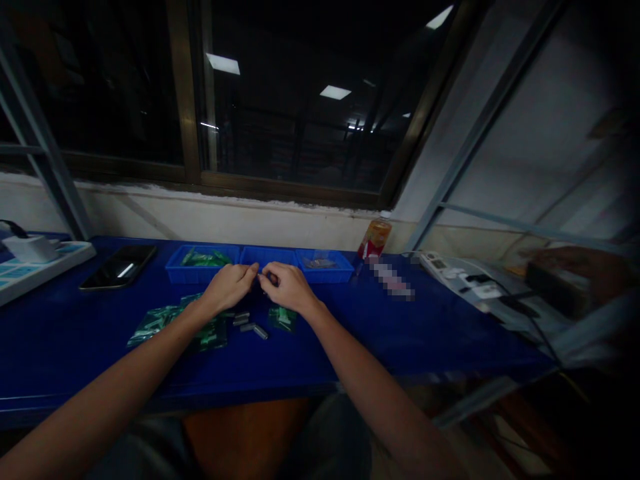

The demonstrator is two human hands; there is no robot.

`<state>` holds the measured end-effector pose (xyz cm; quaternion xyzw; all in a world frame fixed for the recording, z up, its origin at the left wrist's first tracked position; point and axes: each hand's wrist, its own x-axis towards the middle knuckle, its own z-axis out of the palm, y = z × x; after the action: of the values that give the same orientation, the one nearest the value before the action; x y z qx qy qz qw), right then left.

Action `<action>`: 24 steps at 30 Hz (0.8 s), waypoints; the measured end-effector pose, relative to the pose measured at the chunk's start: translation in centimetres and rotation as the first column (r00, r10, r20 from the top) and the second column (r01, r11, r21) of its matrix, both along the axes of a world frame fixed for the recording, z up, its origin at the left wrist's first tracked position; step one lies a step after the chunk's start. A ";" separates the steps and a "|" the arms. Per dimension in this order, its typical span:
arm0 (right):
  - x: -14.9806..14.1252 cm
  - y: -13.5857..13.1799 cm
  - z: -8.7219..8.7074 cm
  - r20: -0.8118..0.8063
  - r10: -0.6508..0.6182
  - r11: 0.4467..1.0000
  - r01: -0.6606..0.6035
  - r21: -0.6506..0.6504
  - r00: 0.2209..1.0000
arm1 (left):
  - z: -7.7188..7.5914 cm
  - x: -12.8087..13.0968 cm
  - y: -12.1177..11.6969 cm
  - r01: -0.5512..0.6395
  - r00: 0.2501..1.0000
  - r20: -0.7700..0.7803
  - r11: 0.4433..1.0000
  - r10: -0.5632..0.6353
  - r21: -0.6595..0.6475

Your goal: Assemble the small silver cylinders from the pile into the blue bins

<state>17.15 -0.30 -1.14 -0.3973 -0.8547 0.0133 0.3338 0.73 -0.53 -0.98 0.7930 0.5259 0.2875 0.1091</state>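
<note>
My left hand (231, 288) and my right hand (287, 287) meet over the blue table, fingertips pinched close together. Whatever sits between the fingers is too small and dark to name. Just below them lie several short metal cylinders (243, 321). Small green-tinted plastic packets (159, 323) spread out under and beside my left forearm, and another green packet (283, 319) rests below my right hand. Behind the hands stand blue trays: the left tray (173, 273) holds green packets, the middle tray (265, 255) is partly hidden, and the right tray (327, 275) contains small clear-looking pieces.
A phone (119, 267) and a white power strip (45, 270) lie at the left. A drink bottle (376, 237) stands behind the trays to the right. Farther right are cables (515, 303) and another person's hand (575, 263). Metal frame posts (453, 167) rise at both sides.
</note>
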 end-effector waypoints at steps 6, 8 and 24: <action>-0.2 0.4 -0.2 -0.123 -0.034 0.999 0.029 -0.043 0.992 | 0.4 0.1 -0.5 0.089 0.994 0.063 0.994 -0.093 0.062; -0.1 0.7 -0.3 -0.171 -0.042 0.998 0.033 -0.054 0.984 | 0.4 0.1 -0.5 0.120 0.989 0.075 0.990 -0.126 0.080; -0.5 1.6 -1.2 -0.361 -0.067 0.978 -0.010 -0.207 0.930 | -0.4 0.0 0.3 0.190 0.979 0.045 0.972 -0.198 0.138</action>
<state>16.65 1.29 -2.32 -0.4327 -0.7656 0.1702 0.4446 0.69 -0.24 -1.39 0.8375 0.4221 0.3327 0.0991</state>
